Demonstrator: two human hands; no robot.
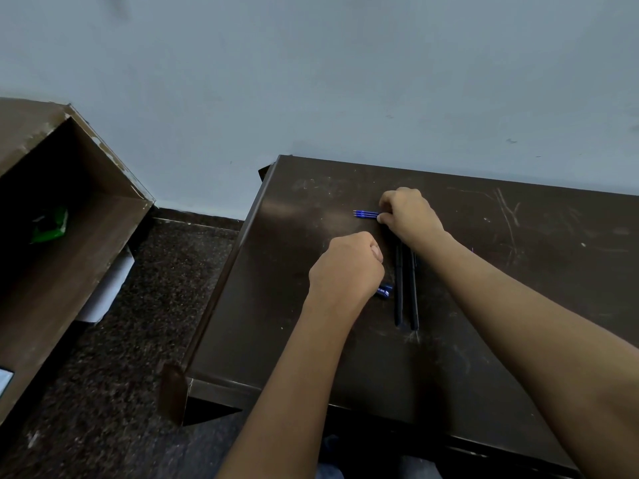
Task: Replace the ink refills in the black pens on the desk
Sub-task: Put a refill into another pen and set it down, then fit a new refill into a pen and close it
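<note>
Two black pens [406, 288] lie side by side, touching or nearly so, on the desk [518, 278], running from the near side toward the wall. Just beyond their far ends, the right hand [409, 216] pinches a small bundle of blue refills [366, 214], whose tips stick out to the left of the fingers. The left hand [345, 267] sits just left of the pens, its fingers curled into a fist. A blue piece [385, 292] shows from under its heel, right beside the pens; I cannot tell whether the hand grips it.

The refills look thin and very light, likely to bend a little and to roll or scatter if let go, so a fingertip pinch near mid-length should suit best, keeping off the tips. The pens look stiff, smooth and light. Each would best be held by the barrel in one hand while the other works the end.

Right of the pens the desk is bare and scratched, with plenty of room. Left of the pens the desk edge is nearer, with dark floor below, so a rolling refill could drop there.
</note>
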